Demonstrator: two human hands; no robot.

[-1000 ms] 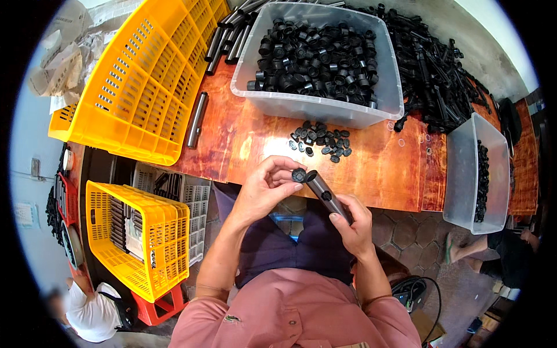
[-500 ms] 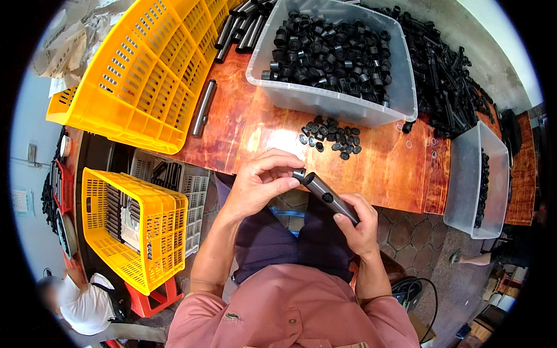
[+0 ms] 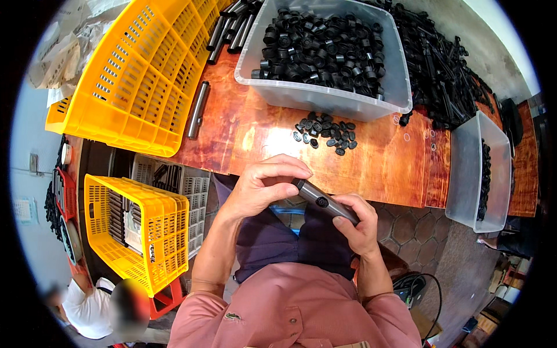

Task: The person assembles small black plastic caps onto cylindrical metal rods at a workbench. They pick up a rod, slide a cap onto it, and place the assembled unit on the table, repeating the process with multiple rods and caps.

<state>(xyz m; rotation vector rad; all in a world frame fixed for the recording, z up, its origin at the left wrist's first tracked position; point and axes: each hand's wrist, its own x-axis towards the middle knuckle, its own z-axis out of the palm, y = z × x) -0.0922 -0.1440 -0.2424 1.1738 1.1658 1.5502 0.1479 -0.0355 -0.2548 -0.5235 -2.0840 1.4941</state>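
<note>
A dark grey tube [image 3: 332, 206] with a round black button-like piece on its side is held above my lap, slanting up to the left. My right hand [image 3: 361, 222] is wrapped round its lower end. At the upper end, the thumb and fingers of my left hand [image 3: 261, 184] close on a black cap [image 3: 299, 182], which sits at the tube's mouth and is partly hidden by the fingertips. How far the cap goes in cannot be made out. Small black oval pieces [image 3: 331, 132] lie loose on the wooden table [image 3: 261, 139] beyond my hands.
A clear bin [image 3: 325, 98] heaped with black caps stands at the back. Black parts [image 3: 438, 75] pile up to its right, near another clear bin [image 3: 464, 174]. Yellow crates [image 3: 168, 200] stand left; one tube [image 3: 199, 110] lies beside the larger. A person [image 3: 87, 307] is at lower left.
My left hand has brought the cap from just off the tube's end onto its mouth. The view has shifted slightly, and the person at lower left has moved.
</note>
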